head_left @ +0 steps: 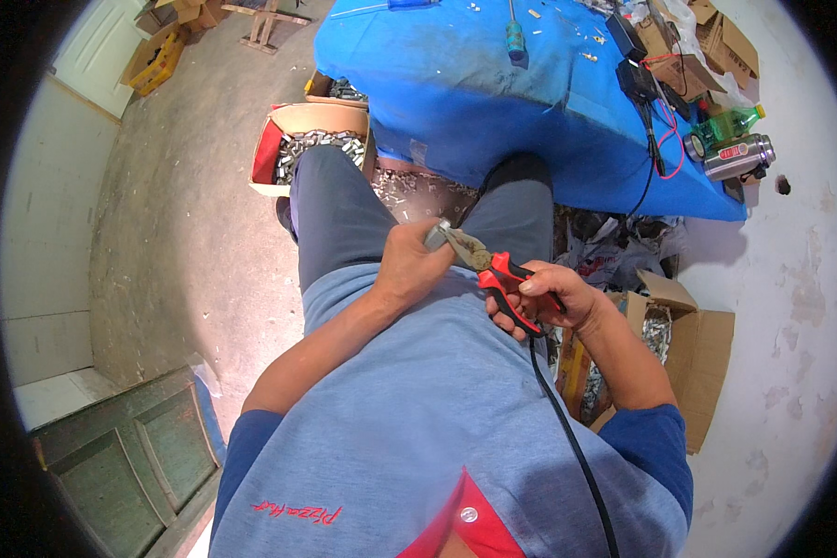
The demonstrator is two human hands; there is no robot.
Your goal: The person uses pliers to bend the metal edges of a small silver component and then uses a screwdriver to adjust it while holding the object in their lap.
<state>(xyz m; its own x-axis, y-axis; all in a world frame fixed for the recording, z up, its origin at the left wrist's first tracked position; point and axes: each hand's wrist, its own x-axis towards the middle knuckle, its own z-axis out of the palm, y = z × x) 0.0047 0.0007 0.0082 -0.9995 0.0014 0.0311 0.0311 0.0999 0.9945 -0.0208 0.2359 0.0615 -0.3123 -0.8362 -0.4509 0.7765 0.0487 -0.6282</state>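
Over my lap, my right hand [549, 296] is wrapped round the red and black handles of a pair of pliers [500, 277]. The plier jaws point up and left and meet a small silvery metal piece [435, 236]. That piece is gripped in my left hand [413, 260], its fingers closed round it; much of the piece is hidden, so I cannot tell its exact kind. The jaws touch the end of the piece that sticks out of my left hand.
A blue-covered table [456, 102] stands ahead, with a green-handled screwdriver [515, 37] on it. A box of small metal parts [324, 119] sits left of my knees. At right are a steel flask [739, 158], a green bottle [730, 126], black cables and an open carton [702, 363].
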